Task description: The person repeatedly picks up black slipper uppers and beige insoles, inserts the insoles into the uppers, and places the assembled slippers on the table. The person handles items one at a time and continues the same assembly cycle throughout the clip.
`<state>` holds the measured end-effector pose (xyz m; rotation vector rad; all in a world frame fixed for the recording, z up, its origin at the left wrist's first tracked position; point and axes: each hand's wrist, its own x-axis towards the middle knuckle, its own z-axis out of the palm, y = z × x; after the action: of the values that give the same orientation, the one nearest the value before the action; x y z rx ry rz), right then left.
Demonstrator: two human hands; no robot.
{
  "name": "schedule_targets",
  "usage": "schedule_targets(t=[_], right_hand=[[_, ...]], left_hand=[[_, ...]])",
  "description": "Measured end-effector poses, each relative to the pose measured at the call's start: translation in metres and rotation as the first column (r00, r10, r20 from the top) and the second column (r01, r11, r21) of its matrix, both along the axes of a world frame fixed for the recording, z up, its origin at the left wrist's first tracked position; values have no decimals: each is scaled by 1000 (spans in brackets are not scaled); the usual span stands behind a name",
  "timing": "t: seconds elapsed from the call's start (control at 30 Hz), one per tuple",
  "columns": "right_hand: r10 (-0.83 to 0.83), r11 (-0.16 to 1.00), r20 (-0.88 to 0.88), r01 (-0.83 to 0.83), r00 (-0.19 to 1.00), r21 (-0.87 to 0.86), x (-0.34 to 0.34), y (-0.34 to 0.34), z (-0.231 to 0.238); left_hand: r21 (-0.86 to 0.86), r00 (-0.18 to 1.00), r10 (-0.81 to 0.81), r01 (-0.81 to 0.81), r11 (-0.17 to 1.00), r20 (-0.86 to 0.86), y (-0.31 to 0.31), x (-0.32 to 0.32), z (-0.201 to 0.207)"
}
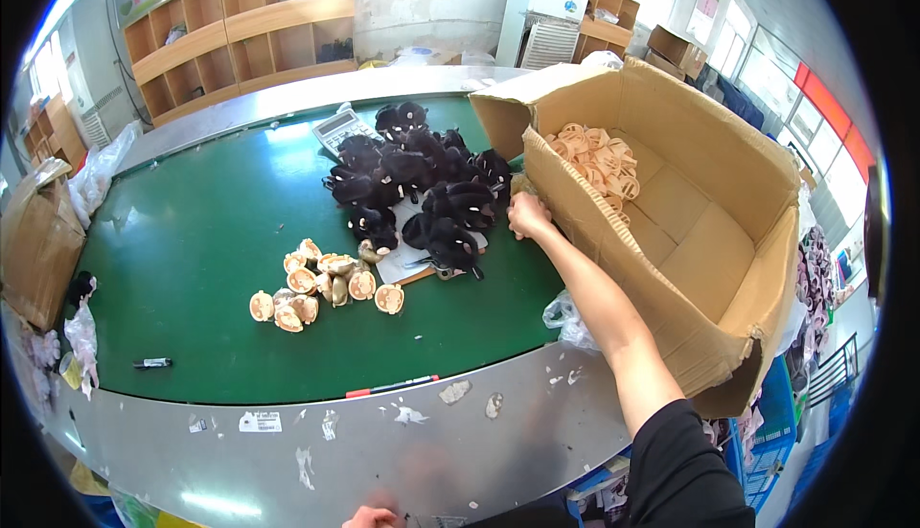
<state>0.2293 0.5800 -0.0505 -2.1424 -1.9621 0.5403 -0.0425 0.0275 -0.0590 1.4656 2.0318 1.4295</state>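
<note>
My right hand (529, 216) reaches across the table, its fingers curled closed against the outer wall of a big open cardboard box (613, 241). What it grips, if anything, is hidden. Just left of it lies a heap of black plush pieces (422, 164) with small pale parts. My left hand (371, 517) shows only in part at the bottom edge, fingers bent in; its contents cannot be made out. Nearer than the plush heap is a small group of peach-coloured, face-shaped pieces (303, 282). Many similar peach pieces (596, 166) lie inside the box.
A calculator (343, 129) stands behind the plush heap, with papers (402, 264) partly under it. A black marker (153, 363) and a red-and-blue pen (391, 387) lie on the green tabletop (211, 202). Clear plastic (569, 321) sits beside the box. Wooden shelves (240, 30) line the wall.
</note>
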Motion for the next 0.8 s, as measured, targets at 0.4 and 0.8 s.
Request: schedule_targets(t=[0.4,0.8], right_hand=[[120,935,-225,-34,967,353,24,-1,-22],[-76,995,-428,96,900,25,11,87,-34]], left_hand=[[-7,982,152,-154,988,-112,-24,-16,-18],[312,977,122,-171,934,173,-24,3,-34]])
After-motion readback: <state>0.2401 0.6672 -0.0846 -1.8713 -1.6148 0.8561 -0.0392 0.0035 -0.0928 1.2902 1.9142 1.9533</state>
